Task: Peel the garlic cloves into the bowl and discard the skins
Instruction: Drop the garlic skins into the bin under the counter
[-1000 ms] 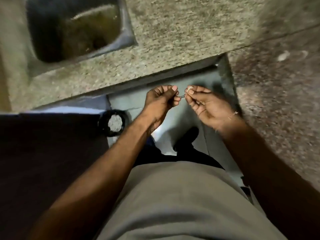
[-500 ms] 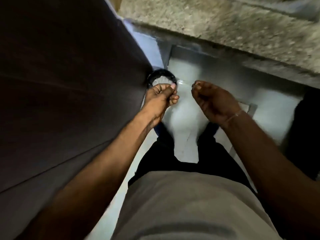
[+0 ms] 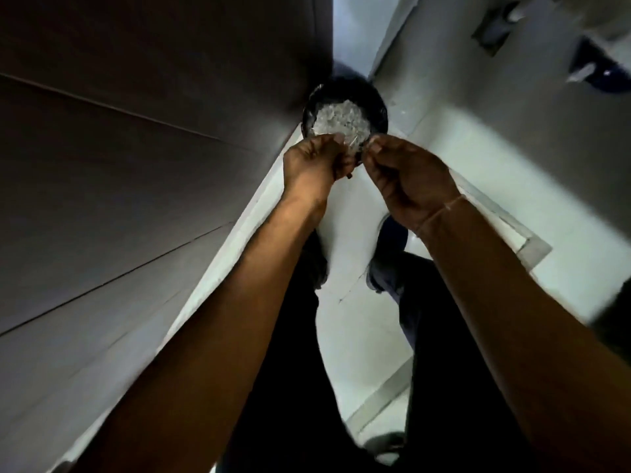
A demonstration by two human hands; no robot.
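A black bin (image 3: 379,103) stands on the floor, holding a heap of pale garlic skins (image 3: 341,120). Both hands hover just over its near rim. My left hand (image 3: 316,167) is curled tight, its fingers closed round something small that I take for a garlic clove; the clove itself is hidden. My right hand (image 3: 408,179) pinches a thin pale sliver of skin (image 3: 354,142) between thumb and fingertips, right beside the left hand's fingertips. No bowl is in view.
A dark cabinet front (image 3: 136,148) fills the left side, close to my left forearm. White floor tiles (image 3: 461,172) spread to the right, and my feet (image 3: 389,261) stand below the hands. A dark square object (image 3: 493,27) sits at the top right.
My view has swung from the counter and sink down to the floor. Both hands moved over the bin's rim and came together again, the right one still pinching skin.
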